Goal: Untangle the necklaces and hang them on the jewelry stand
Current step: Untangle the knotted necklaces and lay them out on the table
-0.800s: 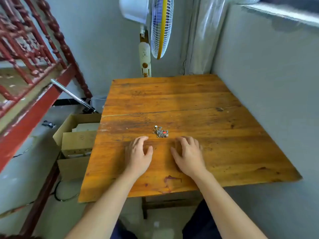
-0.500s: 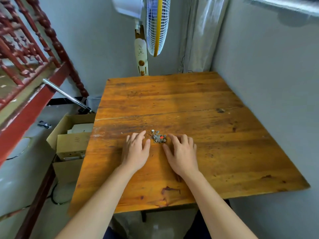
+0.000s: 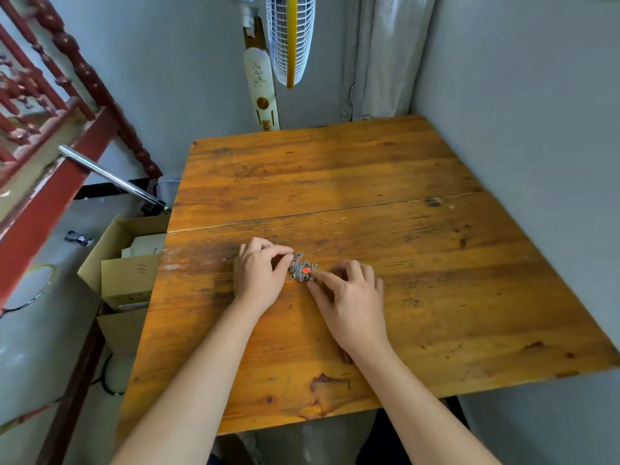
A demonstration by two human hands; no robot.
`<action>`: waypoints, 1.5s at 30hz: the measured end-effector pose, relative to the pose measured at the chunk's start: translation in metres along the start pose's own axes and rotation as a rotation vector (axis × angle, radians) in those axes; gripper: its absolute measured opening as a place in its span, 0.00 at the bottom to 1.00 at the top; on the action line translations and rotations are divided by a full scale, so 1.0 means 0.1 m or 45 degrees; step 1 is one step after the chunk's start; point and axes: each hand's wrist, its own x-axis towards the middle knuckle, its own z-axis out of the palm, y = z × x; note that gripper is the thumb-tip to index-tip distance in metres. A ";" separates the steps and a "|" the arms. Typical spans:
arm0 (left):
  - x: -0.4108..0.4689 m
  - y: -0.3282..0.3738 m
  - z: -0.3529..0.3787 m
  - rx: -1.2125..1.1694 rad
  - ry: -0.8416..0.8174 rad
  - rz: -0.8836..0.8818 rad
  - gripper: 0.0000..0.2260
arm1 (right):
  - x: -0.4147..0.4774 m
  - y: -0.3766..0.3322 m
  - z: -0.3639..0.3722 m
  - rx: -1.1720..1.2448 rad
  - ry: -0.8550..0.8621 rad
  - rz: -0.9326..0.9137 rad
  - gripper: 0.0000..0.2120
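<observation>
A small tangled heap of silver necklaces (image 3: 302,270) with a red pendant lies on the wooden table (image 3: 335,182), near its middle. My left hand (image 3: 260,275) is at the heap's left edge, its thumb and forefinger pinched together on the chains. My right hand (image 3: 350,298) rests on the table to the right, fingers spread, with the forefinger tip touching the heap's lower right side. No jewelry stand is in view.
A grey wall runs along the table's right side. A standing fan (image 3: 288,38) and a curtain (image 3: 379,55) are behind the far edge. Open cardboard boxes (image 3: 124,266) sit on the floor to the left, beside a red wooden railing (image 3: 50,105).
Both hands have slid forward and inward from flat on the table to the heap. The left fingers have closed on its edge. The camera has moved closer.
</observation>
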 end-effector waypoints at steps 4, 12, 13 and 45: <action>-0.07 -0.03 -0.02 -0.051 -0.038 -0.015 0.06 | 0.00 0.02 0.01 0.044 0.005 0.036 0.10; -0.60 -0.14 -0.19 0.055 0.092 -0.099 0.06 | -0.01 0.02 0.02 0.171 0.018 0.123 0.12; -0.68 -0.15 -0.21 0.068 0.115 -0.110 0.05 | -0.01 0.03 0.01 0.196 0.014 0.139 0.12; -1.10 -0.14 -0.21 0.185 0.192 0.134 0.02 | 0.00 0.04 -0.18 0.821 0.156 0.370 0.06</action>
